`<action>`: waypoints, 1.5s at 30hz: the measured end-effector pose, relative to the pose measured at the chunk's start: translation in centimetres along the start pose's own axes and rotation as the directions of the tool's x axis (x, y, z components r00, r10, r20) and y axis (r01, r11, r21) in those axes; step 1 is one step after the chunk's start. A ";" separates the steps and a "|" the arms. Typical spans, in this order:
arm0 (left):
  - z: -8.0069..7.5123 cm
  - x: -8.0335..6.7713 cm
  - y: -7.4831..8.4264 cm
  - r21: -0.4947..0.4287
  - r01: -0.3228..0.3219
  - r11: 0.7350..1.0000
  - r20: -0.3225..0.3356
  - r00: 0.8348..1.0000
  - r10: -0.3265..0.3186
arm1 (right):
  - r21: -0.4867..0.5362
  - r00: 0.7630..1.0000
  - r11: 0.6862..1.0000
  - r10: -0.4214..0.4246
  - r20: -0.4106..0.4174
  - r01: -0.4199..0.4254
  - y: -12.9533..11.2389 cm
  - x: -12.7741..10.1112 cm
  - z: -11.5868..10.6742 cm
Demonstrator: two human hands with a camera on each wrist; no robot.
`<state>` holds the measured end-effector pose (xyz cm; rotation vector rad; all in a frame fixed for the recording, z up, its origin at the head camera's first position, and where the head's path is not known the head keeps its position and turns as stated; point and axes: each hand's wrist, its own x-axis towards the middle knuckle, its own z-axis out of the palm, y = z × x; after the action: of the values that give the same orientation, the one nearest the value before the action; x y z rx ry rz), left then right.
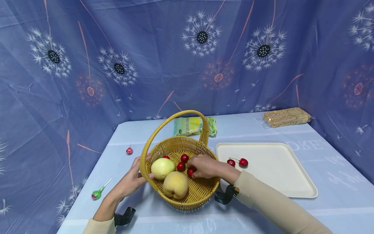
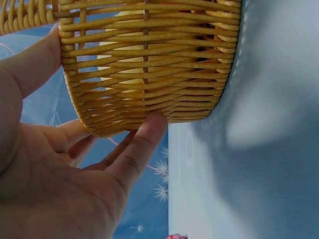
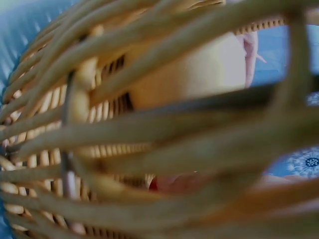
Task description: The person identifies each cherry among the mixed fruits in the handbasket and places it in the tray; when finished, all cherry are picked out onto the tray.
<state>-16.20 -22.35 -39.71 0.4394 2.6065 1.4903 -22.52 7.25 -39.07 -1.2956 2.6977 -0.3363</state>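
A golden wicker basket (image 1: 201, 191) with a tall handle stands on the table. It holds a peach (image 1: 175, 185), a pale yellow-green fruit (image 1: 162, 168) and several cherries (image 1: 181, 166). My left hand (image 1: 131, 182) grips the basket's left side, thumb at the rim; in the left wrist view its fingers rest against the wicker from outside. Inside the basket, my right hand (image 1: 204, 166) reaches over the right rim and pinches a cherry (image 1: 191, 172). Wicker blocks most of the right wrist view.
A cream tray (image 1: 268, 169) with two cherries (image 1: 243, 162) lies to the right. Behind the basket is a green-yellow packet (image 1: 190, 126); a bag of grains (image 1: 287, 117) sits at the back right. A red lollipop (image 1: 129, 150) and a green lollipop (image 1: 97, 194) lie at left.
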 end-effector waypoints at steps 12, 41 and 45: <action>0.0 0.0 -0.1 0.014 -0.001 1.000 -0.001 1.000 0.001 | 0.172 0.985 0.985 0.030 -0.171 0.000 -0.2 -2.4 -2.5; 0.0 -0.1 -0.1 0.015 -0.014 1.000 -0.010 1.000 0.014 | 0.276 0.815 0.949 0.280 -0.508 -0.154 5.0 -12.6 -3.1; 0.0 -0.1 -0.1 0.016 -0.014 1.000 -0.011 1.000 0.014 | 0.269 0.807 0.947 0.296 -0.511 -0.177 5.6 -13.4 -1.8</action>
<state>-16.10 -22.41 -39.84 0.4529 2.6310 1.4815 -18.76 21.37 -38.47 -0.8782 3.1138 -1.0768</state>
